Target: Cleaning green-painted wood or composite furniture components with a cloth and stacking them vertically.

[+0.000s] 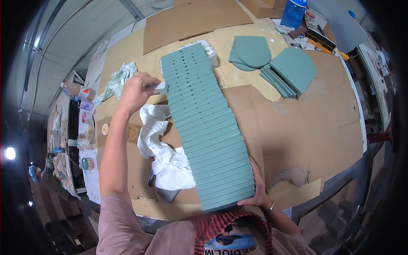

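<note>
A long row of green panels (208,123) lies overlapped like leaning slats, running from the far middle of the table to its near edge. Small dark holes dot its far part. My left hand (139,88) is closed around a small pale grey block (160,88), whose end meets the left edges of the panels. At the near right corner of the row, my right hand (257,189) grips the panels, thumb at the near end and fingers along the right side. A crumpled white cloth (168,159) lies left of the row, its edge against the panels.
Round-ended green panels (293,70) are stacked at the far right, with a smaller pile (250,53) beside them. Cardboard (314,123) covers much of the table. A stained rag (119,80), bottles (78,91) and jars stand left; a blue bottle (293,15) stands far right.
</note>
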Demonstrator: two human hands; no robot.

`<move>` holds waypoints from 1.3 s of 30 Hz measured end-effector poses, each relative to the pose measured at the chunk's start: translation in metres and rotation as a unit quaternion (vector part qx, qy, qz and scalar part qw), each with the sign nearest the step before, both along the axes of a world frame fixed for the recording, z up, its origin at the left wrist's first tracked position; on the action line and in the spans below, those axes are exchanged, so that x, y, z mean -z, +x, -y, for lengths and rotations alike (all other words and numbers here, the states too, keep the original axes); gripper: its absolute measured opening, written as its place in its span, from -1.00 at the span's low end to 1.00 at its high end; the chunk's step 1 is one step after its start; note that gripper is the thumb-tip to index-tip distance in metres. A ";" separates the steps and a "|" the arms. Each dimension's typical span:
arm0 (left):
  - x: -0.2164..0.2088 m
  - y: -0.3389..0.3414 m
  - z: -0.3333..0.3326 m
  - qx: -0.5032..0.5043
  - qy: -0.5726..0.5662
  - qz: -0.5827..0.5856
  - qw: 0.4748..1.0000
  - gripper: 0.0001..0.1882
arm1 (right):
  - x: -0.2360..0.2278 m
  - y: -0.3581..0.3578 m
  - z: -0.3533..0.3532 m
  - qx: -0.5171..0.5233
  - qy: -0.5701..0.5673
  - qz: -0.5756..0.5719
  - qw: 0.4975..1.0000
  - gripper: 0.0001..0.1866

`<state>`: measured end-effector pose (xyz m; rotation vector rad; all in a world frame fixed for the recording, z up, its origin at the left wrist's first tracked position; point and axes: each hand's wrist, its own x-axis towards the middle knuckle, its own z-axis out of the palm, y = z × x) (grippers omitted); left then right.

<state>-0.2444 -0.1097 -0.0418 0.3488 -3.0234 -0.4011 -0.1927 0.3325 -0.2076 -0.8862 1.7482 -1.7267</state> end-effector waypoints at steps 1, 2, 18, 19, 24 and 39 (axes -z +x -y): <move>-0.002 0.004 0.000 -0.007 -0.028 -0.002 1.000 -0.74 | 0.000 0.001 0.000 0.001 0.000 0.002 1.000 0.48; -0.003 0.006 0.000 -0.013 -0.056 -0.005 0.998 -0.74 | 0.000 0.001 0.000 0.005 -0.001 0.002 1.000 0.48; 0.043 -0.095 -0.052 0.037 -0.035 -0.108 0.993 -0.74 | 0.002 0.003 0.001 0.010 -0.018 0.033 0.999 0.46; 0.041 -0.099 -0.060 0.040 -0.038 -0.112 0.992 -0.74 | 0.002 0.003 0.000 0.011 -0.016 0.031 0.999 0.46; 0.044 -0.097 -0.051 0.073 -0.055 -0.128 0.988 -0.73 | -0.004 0.002 0.000 0.008 -0.005 0.019 1.000 0.46; 0.016 0.015 -0.029 -0.031 0.017 -0.148 0.988 -0.74 | 0.002 0.001 0.001 0.005 -0.027 0.006 1.000 0.48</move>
